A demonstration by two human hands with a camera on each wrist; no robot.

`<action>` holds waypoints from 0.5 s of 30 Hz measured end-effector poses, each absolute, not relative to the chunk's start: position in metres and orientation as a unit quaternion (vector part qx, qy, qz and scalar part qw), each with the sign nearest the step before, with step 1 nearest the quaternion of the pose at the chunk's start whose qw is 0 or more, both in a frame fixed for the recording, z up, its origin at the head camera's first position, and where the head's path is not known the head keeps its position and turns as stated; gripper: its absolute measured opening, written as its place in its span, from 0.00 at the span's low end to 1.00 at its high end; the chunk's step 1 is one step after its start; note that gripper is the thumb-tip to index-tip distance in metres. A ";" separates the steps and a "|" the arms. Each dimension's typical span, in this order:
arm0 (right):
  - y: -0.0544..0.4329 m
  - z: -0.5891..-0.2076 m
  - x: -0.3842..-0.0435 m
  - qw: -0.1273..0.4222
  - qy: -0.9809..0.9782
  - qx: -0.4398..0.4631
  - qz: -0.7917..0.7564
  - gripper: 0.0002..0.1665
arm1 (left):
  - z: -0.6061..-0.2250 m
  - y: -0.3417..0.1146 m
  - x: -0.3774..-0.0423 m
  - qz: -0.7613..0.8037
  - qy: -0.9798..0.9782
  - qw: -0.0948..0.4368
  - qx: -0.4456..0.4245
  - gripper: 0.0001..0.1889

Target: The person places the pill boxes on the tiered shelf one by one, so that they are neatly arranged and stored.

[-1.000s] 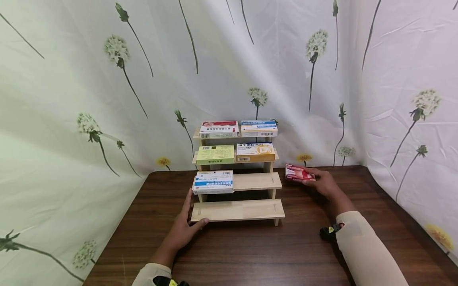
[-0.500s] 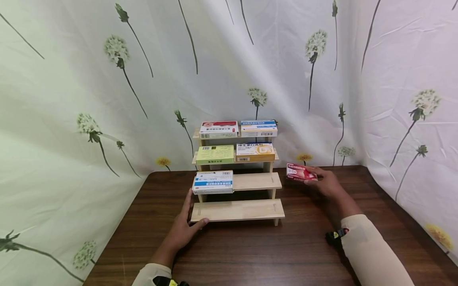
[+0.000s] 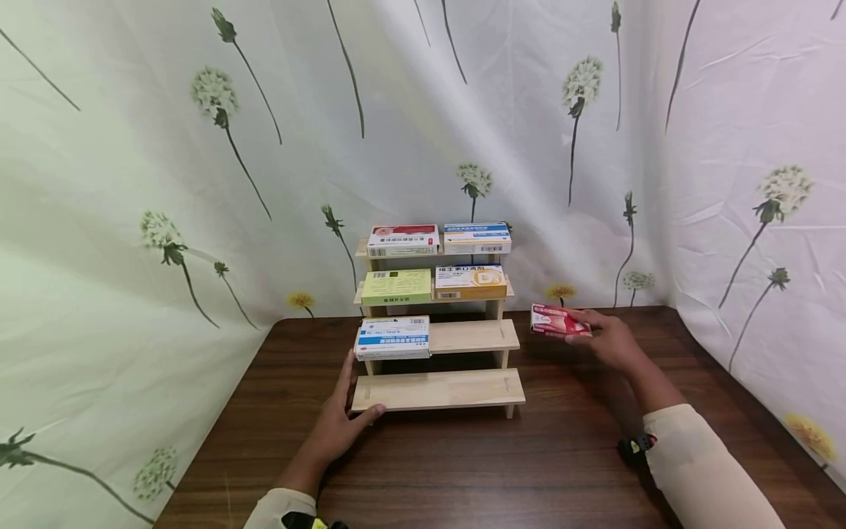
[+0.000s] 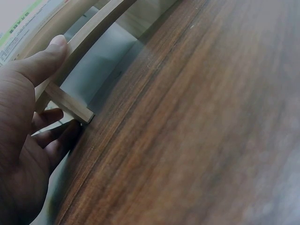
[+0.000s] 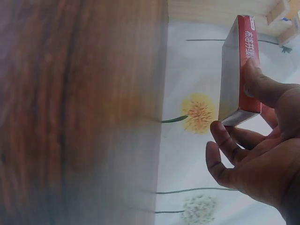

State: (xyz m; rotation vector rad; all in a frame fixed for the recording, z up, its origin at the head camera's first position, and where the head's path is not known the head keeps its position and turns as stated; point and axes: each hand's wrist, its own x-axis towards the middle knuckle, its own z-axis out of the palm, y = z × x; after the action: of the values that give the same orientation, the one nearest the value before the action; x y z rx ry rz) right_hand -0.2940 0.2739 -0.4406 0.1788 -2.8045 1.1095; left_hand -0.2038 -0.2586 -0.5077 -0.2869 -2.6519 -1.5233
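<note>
A stepped wooden display stand [image 3: 439,389] with four tiers stands on the table. My left hand [image 3: 335,422] holds its left end: the thumb [image 4: 54,51] lies on the lowest tier's front edge, and the other fingers [image 4: 61,140] are at the side by a leg. To the right of the stand, my right hand [image 3: 611,342] pinches a red and white medicine box [image 3: 555,321] by its right end, raised above the table. In the right wrist view the thumb presses the red face of the box [image 5: 249,70], with fingertips at its lower end.
A white-blue medicine box [image 3: 393,338] lies on the left of the second-lowest tier. Above it are a green box [image 3: 396,286] and an orange-white box [image 3: 471,281]. A red-white box [image 3: 403,239] and a blue-white box [image 3: 477,237] sit on top. Flower-printed cloth [image 3: 410,147] hangs behind.
My right hand has shifted slightly to the right with the red box, and its forearm has swung right. The left hand keeps its hold on the stand.
</note>
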 end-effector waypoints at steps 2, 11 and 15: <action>0.273 -0.438 -0.291 0.068 -0.927 0.066 0.364 0.40 | -0.508 -0.259 -0.203 -0.497 -0.862 0.037 -0.092 0.62; 0.268 -0.419 -0.275 0.095 -0.930 0.093 0.344 0.39 | -0.507 -0.259 -0.201 -0.494 -0.863 0.042 -0.095 0.62; 0.267 -0.412 -0.267 0.079 -0.930 0.082 0.349 0.40 | -0.505 -0.258 -0.201 -0.492 -0.865 0.039 -0.095 0.61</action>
State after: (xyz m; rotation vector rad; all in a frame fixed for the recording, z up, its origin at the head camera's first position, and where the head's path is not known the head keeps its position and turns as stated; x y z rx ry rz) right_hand -0.2666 0.2666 -0.4118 0.2457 -2.7827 1.0457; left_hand -0.2009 -0.2584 -0.5053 -0.2924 -2.6514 -1.5086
